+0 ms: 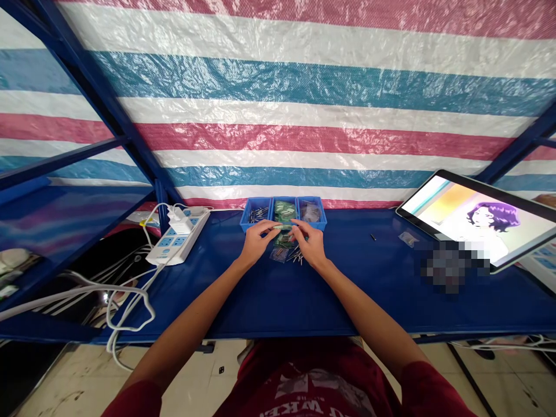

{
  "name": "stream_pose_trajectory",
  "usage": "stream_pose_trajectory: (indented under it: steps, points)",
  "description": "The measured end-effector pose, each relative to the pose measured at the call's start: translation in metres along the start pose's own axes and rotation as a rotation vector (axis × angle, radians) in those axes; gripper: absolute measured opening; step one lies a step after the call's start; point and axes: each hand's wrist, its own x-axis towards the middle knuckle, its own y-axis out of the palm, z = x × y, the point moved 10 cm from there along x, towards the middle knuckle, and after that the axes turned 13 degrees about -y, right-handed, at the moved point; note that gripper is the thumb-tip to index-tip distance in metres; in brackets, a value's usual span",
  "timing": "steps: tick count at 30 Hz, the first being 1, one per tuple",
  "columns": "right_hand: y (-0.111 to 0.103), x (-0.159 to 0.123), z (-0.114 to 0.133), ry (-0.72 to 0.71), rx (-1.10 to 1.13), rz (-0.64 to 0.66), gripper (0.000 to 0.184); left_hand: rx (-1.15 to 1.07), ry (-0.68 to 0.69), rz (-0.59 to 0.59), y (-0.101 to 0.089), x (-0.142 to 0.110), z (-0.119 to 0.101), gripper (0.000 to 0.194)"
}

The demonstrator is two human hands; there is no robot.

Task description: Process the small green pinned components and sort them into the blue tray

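My left hand (257, 238) and my right hand (310, 242) meet at the middle of the blue table, thumbs and fingers pinched. Stretched between their fingertips is a small, see-through greenish bag (284, 227); the fingers partly cover it. Just below it lie more green packets (283, 240), a clear little bag (279, 254) and a loose pile of thin metal pins or screws (297, 255). Behind my hands stand three joined blue bins (323, 223). Metal pieces (259, 215) fill the left one, green bags (285, 209) the middle one, clear bags (310, 211) the right one.
On the left, a white power strip (167, 255) carries a plugged-in charger (179, 220) and tangled white cables (130, 324). A tablet (478, 217) playing a cartoon leans at the right. Near it lie a small clear packet (408, 238) and a tiny dark piece (373, 237).
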Motion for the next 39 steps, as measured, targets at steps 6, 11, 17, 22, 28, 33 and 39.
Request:
stream_pose_trajectory:
  steps: [6,11,17,22,28,33,39]
  points:
    - [-0.023,0.001,-0.006,0.021,-0.084,-0.164,0.031,0.351,0.176,-0.308,-0.024,0.02,-0.025,0.027]
    - [-0.022,0.002,-0.005,0.013,-0.092,-0.151,0.029,0.679,0.245,-0.145,0.015,0.069,-0.026,0.032]
    - [-0.021,0.002,-0.005,0.02,-0.096,-0.14,0.028,0.964,0.221,0.059,0.058,0.11,0.004,0.032]
    - [-0.02,0.001,-0.008,0.032,-0.084,-0.132,0.027,1.005,0.088,0.295,0.065,0.117,0.038,0.035]
    - [-0.018,0.001,-0.008,0.03,-0.081,-0.116,0.028,0.966,0.115,0.354,0.069,0.104,0.04,0.036]
    - [-0.019,0.001,-0.01,0.04,-0.102,-0.116,0.028,0.944,0.038,0.374,0.075,0.105,0.046,0.036]
    - [-0.022,0.002,-0.011,0.038,-0.11,-0.129,0.028,0.914,-0.001,0.379,0.074,0.107,0.052,0.059]
